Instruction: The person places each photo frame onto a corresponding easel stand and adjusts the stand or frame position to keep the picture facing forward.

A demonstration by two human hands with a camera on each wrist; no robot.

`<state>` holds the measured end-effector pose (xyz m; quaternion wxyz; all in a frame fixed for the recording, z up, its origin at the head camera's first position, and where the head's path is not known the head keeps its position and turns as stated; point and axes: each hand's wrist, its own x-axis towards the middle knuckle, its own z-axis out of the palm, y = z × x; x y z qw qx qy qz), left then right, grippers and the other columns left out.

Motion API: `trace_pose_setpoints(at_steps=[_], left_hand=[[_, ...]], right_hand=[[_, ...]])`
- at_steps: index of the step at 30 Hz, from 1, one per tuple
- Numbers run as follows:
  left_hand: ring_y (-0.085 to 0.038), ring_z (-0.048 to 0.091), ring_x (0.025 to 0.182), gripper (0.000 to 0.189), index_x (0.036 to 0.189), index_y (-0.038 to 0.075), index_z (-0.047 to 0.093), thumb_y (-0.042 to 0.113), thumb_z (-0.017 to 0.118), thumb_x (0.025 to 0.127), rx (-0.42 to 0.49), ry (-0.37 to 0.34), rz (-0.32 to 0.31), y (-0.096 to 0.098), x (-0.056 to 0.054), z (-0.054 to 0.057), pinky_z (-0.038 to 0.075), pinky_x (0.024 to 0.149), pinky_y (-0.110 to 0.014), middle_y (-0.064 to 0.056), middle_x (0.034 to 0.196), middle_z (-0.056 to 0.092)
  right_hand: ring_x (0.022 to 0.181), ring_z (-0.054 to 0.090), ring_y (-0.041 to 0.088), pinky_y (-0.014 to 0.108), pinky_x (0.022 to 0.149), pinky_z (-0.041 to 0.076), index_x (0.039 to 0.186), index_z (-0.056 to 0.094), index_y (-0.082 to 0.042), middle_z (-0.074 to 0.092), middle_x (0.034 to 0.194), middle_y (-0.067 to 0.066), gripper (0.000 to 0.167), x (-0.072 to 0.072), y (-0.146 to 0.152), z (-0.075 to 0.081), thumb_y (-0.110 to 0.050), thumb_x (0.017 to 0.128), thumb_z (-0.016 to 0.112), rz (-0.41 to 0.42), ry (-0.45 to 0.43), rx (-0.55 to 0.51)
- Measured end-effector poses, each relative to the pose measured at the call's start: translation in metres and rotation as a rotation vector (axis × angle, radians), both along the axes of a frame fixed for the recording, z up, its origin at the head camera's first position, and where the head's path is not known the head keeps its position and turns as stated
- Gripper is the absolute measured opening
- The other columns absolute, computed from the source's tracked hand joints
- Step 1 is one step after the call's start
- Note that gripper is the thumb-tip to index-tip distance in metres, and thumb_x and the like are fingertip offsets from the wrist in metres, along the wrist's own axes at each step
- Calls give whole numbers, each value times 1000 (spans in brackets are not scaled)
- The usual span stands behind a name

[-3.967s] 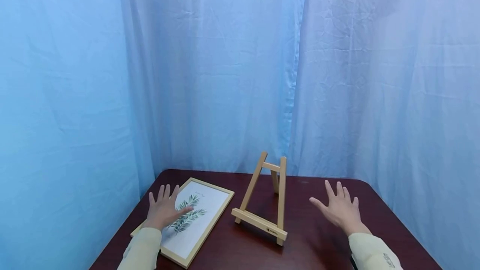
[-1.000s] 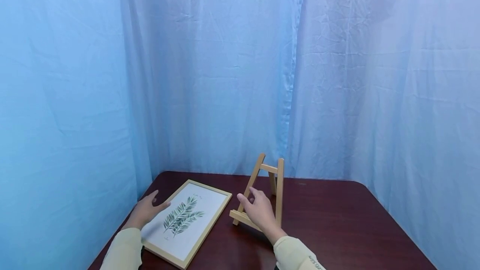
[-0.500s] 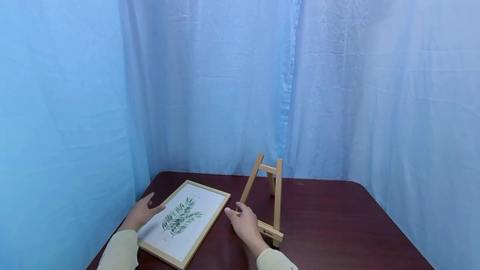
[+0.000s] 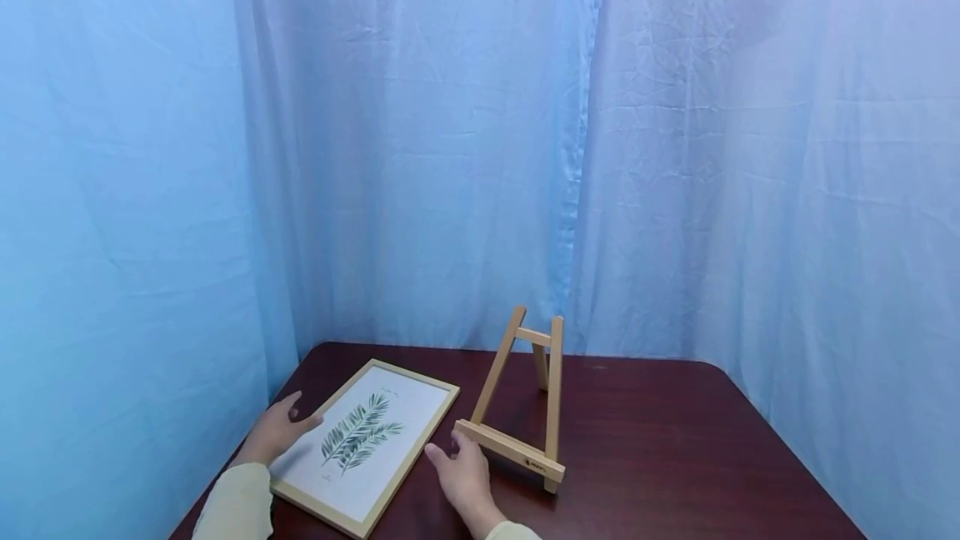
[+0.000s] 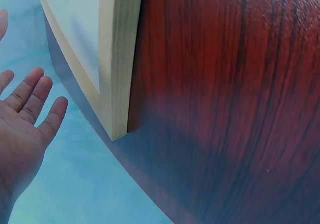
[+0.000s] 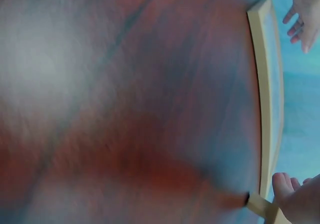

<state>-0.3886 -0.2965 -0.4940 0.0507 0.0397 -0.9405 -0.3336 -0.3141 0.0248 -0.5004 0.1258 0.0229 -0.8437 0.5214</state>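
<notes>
Flanked by spread left hand [image 4: 273, 433] at nine o'clock and spread right hand [image 4: 465, 477] at three, the pale-wood rectangular picture frame [image 4: 366, 445], likely light, is best gripped by its long sides.

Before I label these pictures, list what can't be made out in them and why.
Head view: lettering on the print and logo on the easel, too small to read; table, its near side cut off by the bottom edge.
Left wrist view: left hand, cropped by the left edge; frame, by the top edge.
Right wrist view: right hand and easel, cropped by the bottom edge.
</notes>
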Motion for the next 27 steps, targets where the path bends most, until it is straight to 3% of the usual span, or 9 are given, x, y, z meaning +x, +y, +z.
trace_pose_setpoints(at_steps=[13,27], left_hand=[[-57,43,124,87,145,-17,30,41,68,92,-8,-4,7,-10,2,-11,36,101,-66,-42,130,48],[-57,43,122,87,145,-17,30,37,71,90,5,-74,44,-11,5,-16,36,101,-66,-42,129,48]], right_hand=[[103,64,37,52,88,51,123,61,12,68,110,22,57,10,-21,-13,-29,87,76,-24,-72,-27],[107,62,40,53,90,50,123,60,15,67,110,23,57,15,-29,-14,-27,87,76,5,-124,-50]])
